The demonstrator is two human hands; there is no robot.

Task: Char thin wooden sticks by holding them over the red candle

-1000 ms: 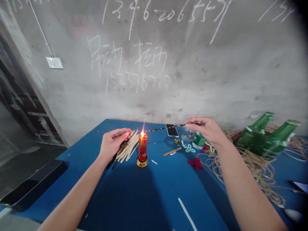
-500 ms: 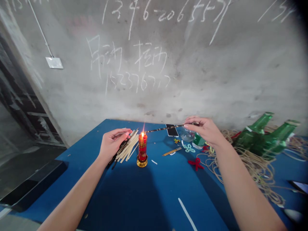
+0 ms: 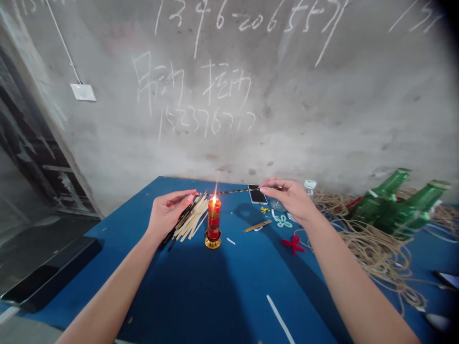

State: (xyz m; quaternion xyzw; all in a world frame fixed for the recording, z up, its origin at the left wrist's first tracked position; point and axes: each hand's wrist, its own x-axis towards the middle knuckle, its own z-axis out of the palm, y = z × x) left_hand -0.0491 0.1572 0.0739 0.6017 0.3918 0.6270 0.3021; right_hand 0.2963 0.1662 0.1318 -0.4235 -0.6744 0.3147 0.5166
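The right hand (image 3: 289,198) has its thumb and fingers pinched on a thin dark stick (image 3: 234,192). The stick goes across, right by the flame (image 3: 214,198) of a red candle (image 3: 214,220). The left hand (image 3: 168,210) is at the stick's other end, but I cannot tell if it grips it. More sticks (image 3: 191,220) lie beside the candle on the blue surface (image 3: 254,282)

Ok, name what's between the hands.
In the head view: lit red candle, pale sticks, a phone behind, and a thin dark stick running from the right hand past the flame toward the left hand.
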